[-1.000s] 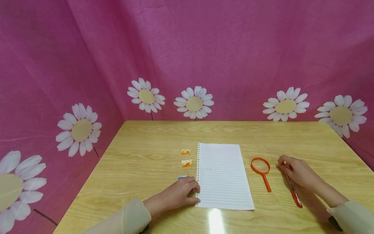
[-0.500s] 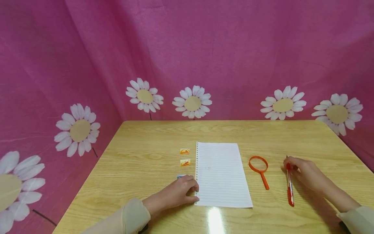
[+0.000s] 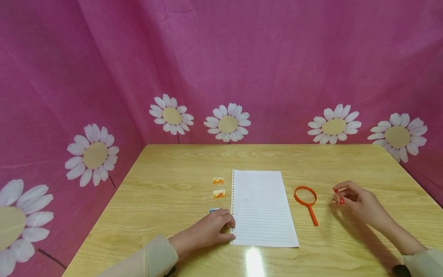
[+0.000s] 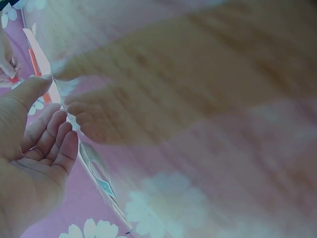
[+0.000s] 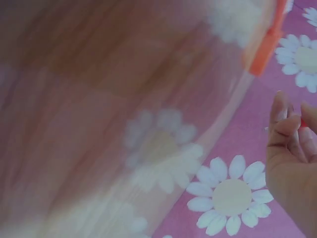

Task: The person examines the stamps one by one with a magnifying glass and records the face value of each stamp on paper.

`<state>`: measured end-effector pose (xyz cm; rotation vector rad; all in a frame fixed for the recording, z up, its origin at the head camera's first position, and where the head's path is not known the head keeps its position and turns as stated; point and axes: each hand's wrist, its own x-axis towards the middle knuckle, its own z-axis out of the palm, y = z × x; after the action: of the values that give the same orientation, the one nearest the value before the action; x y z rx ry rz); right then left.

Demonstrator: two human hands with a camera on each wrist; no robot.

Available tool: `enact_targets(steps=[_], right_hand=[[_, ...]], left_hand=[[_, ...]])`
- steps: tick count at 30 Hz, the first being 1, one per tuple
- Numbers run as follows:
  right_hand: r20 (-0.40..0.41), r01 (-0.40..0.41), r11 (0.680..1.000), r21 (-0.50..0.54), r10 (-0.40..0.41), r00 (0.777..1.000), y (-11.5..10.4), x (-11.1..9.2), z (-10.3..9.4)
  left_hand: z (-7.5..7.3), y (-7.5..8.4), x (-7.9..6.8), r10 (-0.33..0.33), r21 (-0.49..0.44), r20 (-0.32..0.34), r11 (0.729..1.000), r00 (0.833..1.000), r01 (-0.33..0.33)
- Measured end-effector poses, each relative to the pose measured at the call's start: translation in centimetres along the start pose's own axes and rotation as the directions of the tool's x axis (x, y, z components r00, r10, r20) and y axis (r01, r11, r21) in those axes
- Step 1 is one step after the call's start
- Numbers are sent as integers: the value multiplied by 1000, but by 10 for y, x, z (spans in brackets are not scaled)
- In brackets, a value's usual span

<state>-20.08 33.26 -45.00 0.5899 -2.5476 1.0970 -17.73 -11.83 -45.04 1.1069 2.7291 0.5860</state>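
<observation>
The pen (image 3: 340,200) has come up off the table (image 3: 173,181): half a second ago it lay flat under the right hand (image 3: 360,204), pointing toward the near edge, and now only a small red bit shows between the curled fingertips (image 3: 340,190), the rest hidden behind the hand. The pickup looks done, with the pen pinched and raised a little above the wood, to the right of the magnifier (image 3: 307,202). The right wrist view agrees: fingers (image 5: 282,129) bent together around a speck of red (image 5: 303,122).

The right hand hovers with the wrist low and the forearm running back toward the near right corner, knuckles up, fingers closed on the pen.

The left hand (image 3: 211,231) has not moved. It rests palm down at the near left edge of the paper (image 3: 263,209), fingers relaxed and loosely bent, touching the sheet without gripping it. A small blue card (image 3: 214,210) peeks out just beyond its knuckles, and two orange cards (image 3: 219,187) lie farther up, beside the paper's punched edge.
</observation>
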Motion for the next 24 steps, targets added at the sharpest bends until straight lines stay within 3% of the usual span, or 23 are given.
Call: enact_targets(steps=[5,11,19,24], right_hand=[[35,-66,975,212,60,998,-14,2,1],[114,-133,906,402,94,989,-20,-2,2],[128,-241,925,293,212,969,-23,-9,4],[165,-324,900,291,286,944,-30,-10,7]], left_hand=[[2,-1,0,18,9,-18,1000,1000,-17],[2,-1,0,16,17,-18,1000,1000,-15],[3,-2,-1,32,6,-25,999,999,-32],[2,-1,0,31,2,-22,1000,999,-31]])
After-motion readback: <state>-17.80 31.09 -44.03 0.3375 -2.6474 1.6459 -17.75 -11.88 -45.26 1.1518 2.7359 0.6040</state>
